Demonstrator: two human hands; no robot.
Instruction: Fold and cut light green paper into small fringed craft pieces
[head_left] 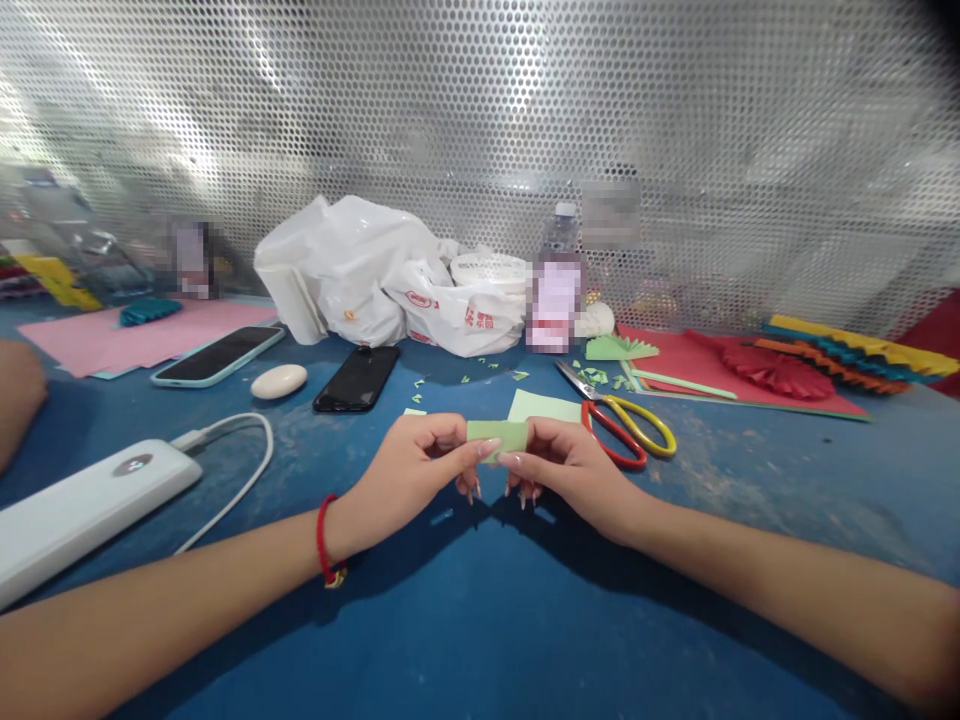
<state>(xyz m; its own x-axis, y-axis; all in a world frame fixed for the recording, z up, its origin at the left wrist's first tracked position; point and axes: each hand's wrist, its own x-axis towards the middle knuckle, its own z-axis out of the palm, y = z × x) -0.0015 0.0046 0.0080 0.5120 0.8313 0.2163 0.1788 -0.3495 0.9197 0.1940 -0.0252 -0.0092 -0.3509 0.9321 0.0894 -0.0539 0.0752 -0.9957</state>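
Note:
My left hand (409, 472) and my right hand (570, 468) meet over the blue table (480, 640), pinching a small pale green paper strip (497, 437) between thumbs and fingers. Just beyond my right hand lies a larger pale green paper piece (544, 406). Scissors with red and yellow handles (619, 425) rest open to the right of it, near several green paper scraps (592, 377). A red cord bracelet (324, 540) circles my left wrist.
Behind my hands are two smartphones (358, 378), a white oval object (279, 381), a white power bank with cable (90, 505), a white plastic bag (382, 280) and a labelled bottle (559, 280). Pink (142, 335) and red (739, 370) paper sheets lie on either side. Another person's arm (19, 400) intrudes at left.

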